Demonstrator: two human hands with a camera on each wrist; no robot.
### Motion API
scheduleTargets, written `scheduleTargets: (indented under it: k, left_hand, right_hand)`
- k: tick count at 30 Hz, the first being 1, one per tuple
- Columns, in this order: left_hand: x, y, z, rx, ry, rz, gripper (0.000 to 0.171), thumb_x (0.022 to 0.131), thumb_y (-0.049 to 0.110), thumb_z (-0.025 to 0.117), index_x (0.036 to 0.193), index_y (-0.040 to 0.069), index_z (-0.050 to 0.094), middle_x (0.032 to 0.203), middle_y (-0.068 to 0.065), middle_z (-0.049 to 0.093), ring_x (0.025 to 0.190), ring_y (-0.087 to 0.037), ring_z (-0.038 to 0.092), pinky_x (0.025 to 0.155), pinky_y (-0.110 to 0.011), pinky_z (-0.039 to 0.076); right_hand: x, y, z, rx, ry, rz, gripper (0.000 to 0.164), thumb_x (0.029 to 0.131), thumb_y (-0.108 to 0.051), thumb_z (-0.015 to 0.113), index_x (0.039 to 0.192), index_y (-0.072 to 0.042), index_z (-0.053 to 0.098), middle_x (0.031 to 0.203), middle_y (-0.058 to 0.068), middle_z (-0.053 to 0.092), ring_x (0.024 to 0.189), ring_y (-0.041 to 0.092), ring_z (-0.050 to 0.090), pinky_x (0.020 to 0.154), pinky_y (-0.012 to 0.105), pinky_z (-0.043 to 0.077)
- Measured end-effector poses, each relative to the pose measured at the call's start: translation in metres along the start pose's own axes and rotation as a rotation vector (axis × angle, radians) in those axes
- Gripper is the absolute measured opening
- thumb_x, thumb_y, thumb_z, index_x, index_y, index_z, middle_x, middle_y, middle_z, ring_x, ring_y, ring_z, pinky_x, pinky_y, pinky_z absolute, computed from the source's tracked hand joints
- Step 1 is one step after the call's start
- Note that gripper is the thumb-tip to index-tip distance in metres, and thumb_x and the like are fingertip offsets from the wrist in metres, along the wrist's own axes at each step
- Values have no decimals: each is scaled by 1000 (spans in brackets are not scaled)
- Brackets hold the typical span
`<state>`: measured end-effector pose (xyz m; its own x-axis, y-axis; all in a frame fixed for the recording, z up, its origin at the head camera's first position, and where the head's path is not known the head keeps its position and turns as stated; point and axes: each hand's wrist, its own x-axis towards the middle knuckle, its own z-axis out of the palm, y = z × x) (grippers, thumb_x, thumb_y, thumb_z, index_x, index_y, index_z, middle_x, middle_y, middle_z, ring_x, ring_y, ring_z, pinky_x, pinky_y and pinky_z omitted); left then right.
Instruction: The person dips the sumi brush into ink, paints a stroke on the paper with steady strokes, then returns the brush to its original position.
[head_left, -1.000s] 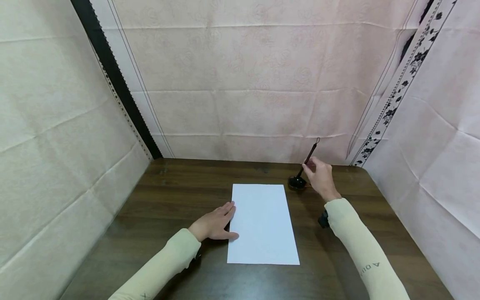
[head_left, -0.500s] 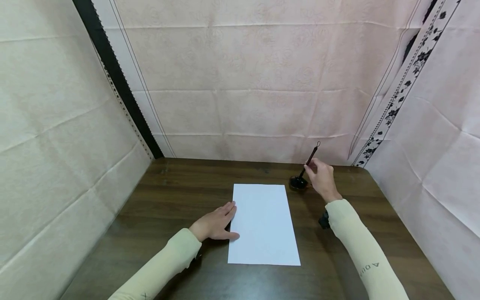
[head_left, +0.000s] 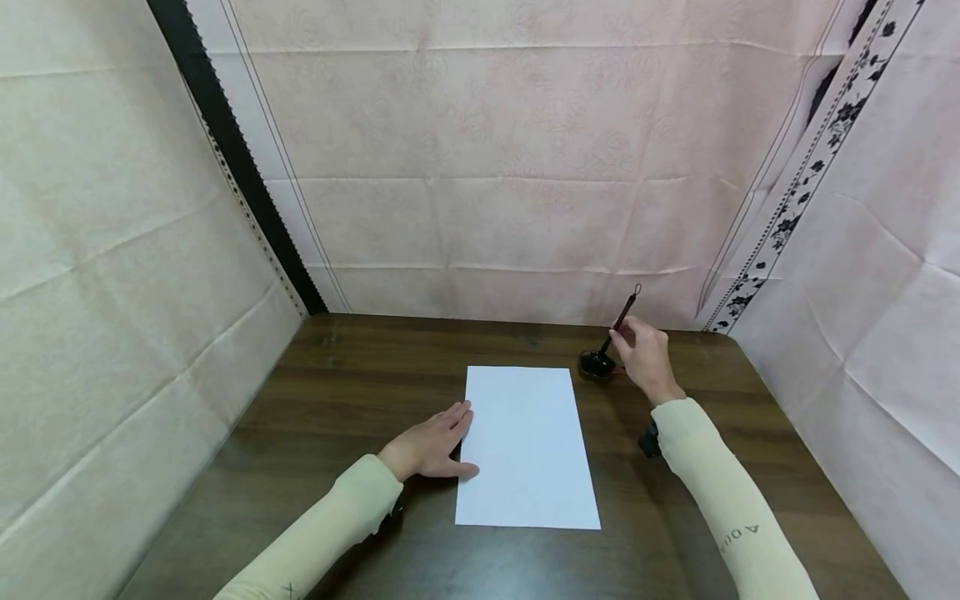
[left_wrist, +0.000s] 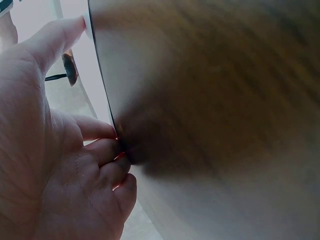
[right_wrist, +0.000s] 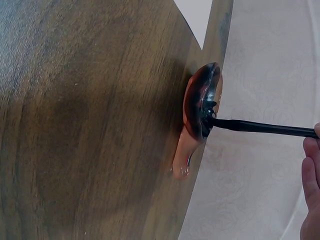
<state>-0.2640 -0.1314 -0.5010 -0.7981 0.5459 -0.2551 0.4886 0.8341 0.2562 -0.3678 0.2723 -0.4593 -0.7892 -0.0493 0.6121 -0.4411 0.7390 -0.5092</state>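
A blank white sheet of paper [head_left: 528, 450] lies on the brown table. My left hand [head_left: 431, 444] rests flat at its left edge, thumb and fingertips on the paper; the left wrist view shows this hand [left_wrist: 60, 130] from the palm side. Beyond the sheet's far right corner, my right hand [head_left: 645, 358] pinches the shaft of a black ink brush [head_left: 625, 311] with a hanging loop on top. Tilted, the brush [right_wrist: 265, 127] has its tip down in a small orange-brown dish [right_wrist: 181, 157] with a short handle and black ink inside. The bristles are hard to make out.
The wood-grain table [head_left: 337, 383] meets a pale cloth backdrop [head_left: 480, 208] just behind the dish. More cloth hangs at the left [head_left: 135, 292] and right [head_left: 862, 333] sides, with a black floral border [head_left: 787, 208] at the right corner.
The top of the brush has dipped slightly and shifted a little right, its tip staying in the dish. My left hand and the paper hold their place.
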Motion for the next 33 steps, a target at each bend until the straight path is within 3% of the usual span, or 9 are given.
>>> scheduleTargets:
  k: [33]
  left_hand:
    - [-1, 2, -1, 1, -4, -3, 103, 96, 67, 63, 168, 6, 23, 179, -10, 16, 167, -27, 17, 133, -46, 27]
  right_hand:
    - [-2, 0, -9, -21, 19, -19, 12, 99, -6, 73, 109, 1, 74, 103, 21, 77, 95, 37, 75, 83, 54, 62]
